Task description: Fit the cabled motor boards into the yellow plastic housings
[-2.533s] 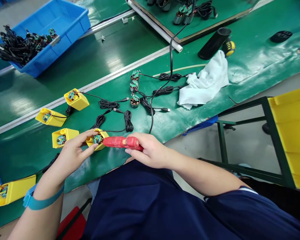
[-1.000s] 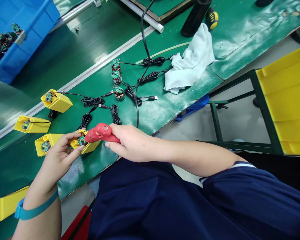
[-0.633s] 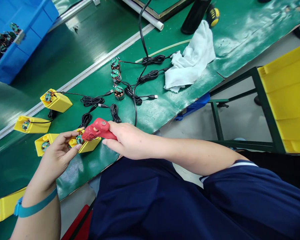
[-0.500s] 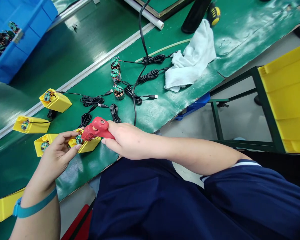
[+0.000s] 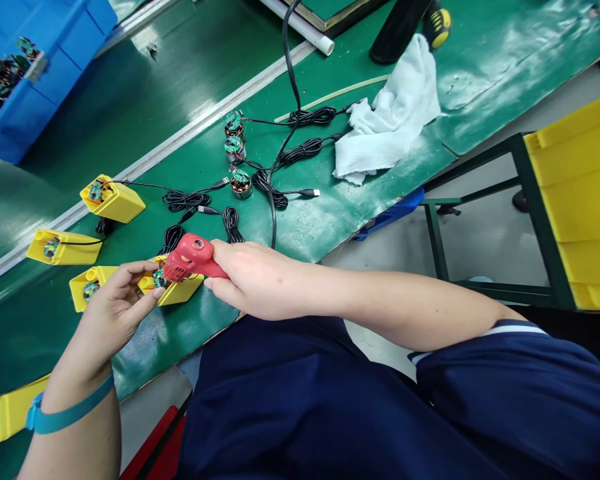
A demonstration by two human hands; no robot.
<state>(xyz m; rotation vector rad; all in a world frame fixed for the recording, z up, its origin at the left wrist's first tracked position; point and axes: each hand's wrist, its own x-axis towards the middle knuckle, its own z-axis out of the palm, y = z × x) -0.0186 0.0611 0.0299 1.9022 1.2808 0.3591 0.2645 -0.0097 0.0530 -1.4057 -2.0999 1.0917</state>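
Observation:
My right hand (image 5: 253, 277) is wrapped round the handle of a red hot glue gun (image 5: 187, 257), its front end down at the mouth of a yellow plastic housing (image 5: 185, 291). Thumb and fingers of my left hand (image 5: 123, 303) close on that housing's open end from the other side. A round green circuit board (image 5: 159, 277) shows in the opening between them; the gun's nozzle tip is hidden. Close to my left hand lies another yellow housing (image 5: 80, 300) with a board inside. Two more, a rear housing (image 5: 123, 203) and a left housing (image 5: 75, 248), lie farther back.
Three small motors with boards (image 5: 241, 184) stand beyond my right hand, near coiled black USB cables (image 5: 283, 197). A black cord (image 5: 289, 67) crosses the bench. A white cloth (image 5: 390, 127) lies right, a blue bin (image 5: 55, 80) of parts at back left. The bench edge (image 5: 340, 247) runs close by.
The view has shifted slightly, so bench items sit a little farther right. Both hands, the glue gun and the yellow housing keep practically the same positions relative to each other.

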